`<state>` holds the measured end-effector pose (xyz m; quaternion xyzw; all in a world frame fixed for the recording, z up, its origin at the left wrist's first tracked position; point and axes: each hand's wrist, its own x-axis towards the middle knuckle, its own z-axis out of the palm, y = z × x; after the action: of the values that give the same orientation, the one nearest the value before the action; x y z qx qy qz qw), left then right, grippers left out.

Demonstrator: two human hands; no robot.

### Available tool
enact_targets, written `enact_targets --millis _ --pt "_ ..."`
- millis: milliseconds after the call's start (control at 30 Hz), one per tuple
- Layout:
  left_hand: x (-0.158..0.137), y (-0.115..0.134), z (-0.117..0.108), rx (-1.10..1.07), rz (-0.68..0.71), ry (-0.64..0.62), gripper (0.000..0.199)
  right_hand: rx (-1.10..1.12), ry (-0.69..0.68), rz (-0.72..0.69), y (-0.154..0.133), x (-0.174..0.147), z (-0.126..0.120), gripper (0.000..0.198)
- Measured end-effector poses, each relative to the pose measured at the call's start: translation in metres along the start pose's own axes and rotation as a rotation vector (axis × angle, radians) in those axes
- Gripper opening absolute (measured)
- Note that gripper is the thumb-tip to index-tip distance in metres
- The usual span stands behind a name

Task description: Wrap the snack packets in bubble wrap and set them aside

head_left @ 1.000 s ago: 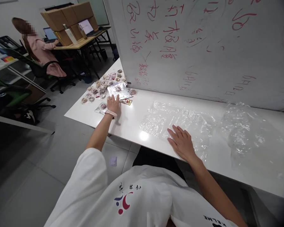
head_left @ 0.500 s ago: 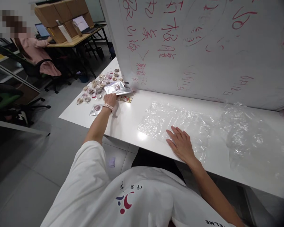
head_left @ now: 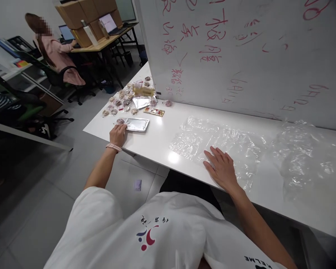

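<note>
My left hand (head_left: 118,135), with a pale pink wristband, is at the table's near left edge. Its fingers are bent together over the left end of a flat silver packet (head_left: 137,124). A small pinkish wrapped piece (head_left: 120,121) lies beside the fingertips; my hand partly covers this spot. My right hand (head_left: 221,169) rests flat, fingers spread, on a sheet of clear crinkled plastic (head_left: 189,144). Beyond my left hand are another silver packet (head_left: 142,102), a gold-and-red sachet (head_left: 154,111) and a blurred gold packet (head_left: 143,91).
Several small wrapped pieces (head_left: 126,98) lie heaped at the table's left end. One wrapped piece (head_left: 168,103) sits by the whiteboard (head_left: 240,59) along the back. More clear plastic (head_left: 299,153) covers the right side. A person (head_left: 54,50) sits at a farther desk.
My left hand has let go of the farther silver packet and come back to the nearer one. A gold packet now shows on the heap. My right hand stays on the plastic.
</note>
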<state>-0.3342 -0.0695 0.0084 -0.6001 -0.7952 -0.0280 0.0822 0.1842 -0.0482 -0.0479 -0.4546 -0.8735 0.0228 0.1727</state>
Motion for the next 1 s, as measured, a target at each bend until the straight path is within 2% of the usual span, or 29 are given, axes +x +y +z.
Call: enact_targets --millis 100,267,400,467,600,667,767,833,900,1000 --pt "0.01 -0.001 0.002 0.004 -0.087 0.005 0.043 -0.001 0.005 -0.003 0.0 0.0 0.001 0.048" --pt "0.03 -0.003 0.006 -0.057 -0.321 0.017 0.038 -0.024 -0.012 0.006 -0.001 0.0 -0.001 0.046" --pt "0.03 0.009 0.01 -0.088 -0.376 0.014 0.039 -0.025 -0.011 0.002 -0.001 0.0 -0.001 0.046" --pt "0.027 0.027 0.008 -0.081 -0.329 -0.009 0.037 -0.018 -0.009 0.004 -0.001 0.0 0.0 0.046" --pt "0.022 0.068 -0.005 -0.01 -0.078 -0.144 0.03 -0.012 -0.014 0.009 0.0 0.0 0.0 0.046" --pt "0.024 0.079 -0.014 0.028 -0.002 -0.186 0.03 -0.007 -0.013 0.006 0.0 0.0 -0.001 0.046" --pt "0.03 0.076 -0.025 0.067 -0.034 -0.145 0.036 -0.003 -0.012 0.003 -0.001 0.0 -0.002 0.046" --pt "0.03 0.069 -0.027 0.087 -0.02 -0.164 0.038 -0.003 -0.013 0.006 -0.001 0.001 -0.003 0.046" --pt "0.025 0.065 -0.026 0.12 0.09 -0.228 0.042 0.001 -0.009 0.011 -0.001 0.001 -0.003 0.046" --pt "0.012 0.069 -0.02 0.176 0.269 -0.263 0.064 0.017 0.002 0.012 -0.001 0.0 -0.002 0.046"
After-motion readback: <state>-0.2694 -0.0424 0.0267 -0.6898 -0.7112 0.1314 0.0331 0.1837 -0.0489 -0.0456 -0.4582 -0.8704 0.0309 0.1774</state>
